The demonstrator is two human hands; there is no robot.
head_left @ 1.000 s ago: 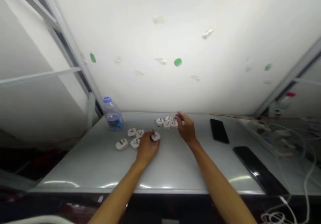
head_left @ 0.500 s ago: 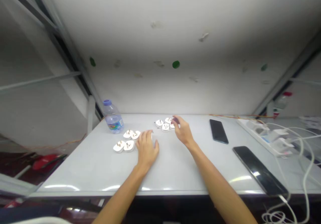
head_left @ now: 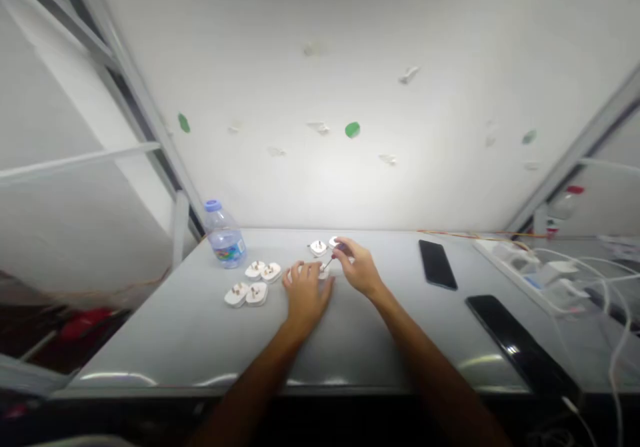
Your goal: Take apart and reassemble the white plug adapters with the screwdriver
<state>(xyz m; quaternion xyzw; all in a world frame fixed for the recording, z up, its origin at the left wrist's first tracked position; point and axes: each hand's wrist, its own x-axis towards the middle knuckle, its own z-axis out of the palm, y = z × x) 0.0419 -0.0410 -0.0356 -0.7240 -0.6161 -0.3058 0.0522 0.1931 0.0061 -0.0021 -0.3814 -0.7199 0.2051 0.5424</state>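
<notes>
My left hand rests on the grey table with its fingers curled over a white plug, which is mostly hidden under them. My right hand is pinched on a small thin tool with a red part, its tip pointing at that plug. Several white plugs lie in a group to the left of my left hand. Two more white plugs lie just beyond my hands.
A small water bottle with a blue cap stands at the back left. Two black phones lie on the right. A white power strip with chargers and cables sits at the far right. A white wall rises behind.
My right hand came back from the far plugs toward my left hand, now pinching a small tool. My left hand shifted slightly right, over a plug.
</notes>
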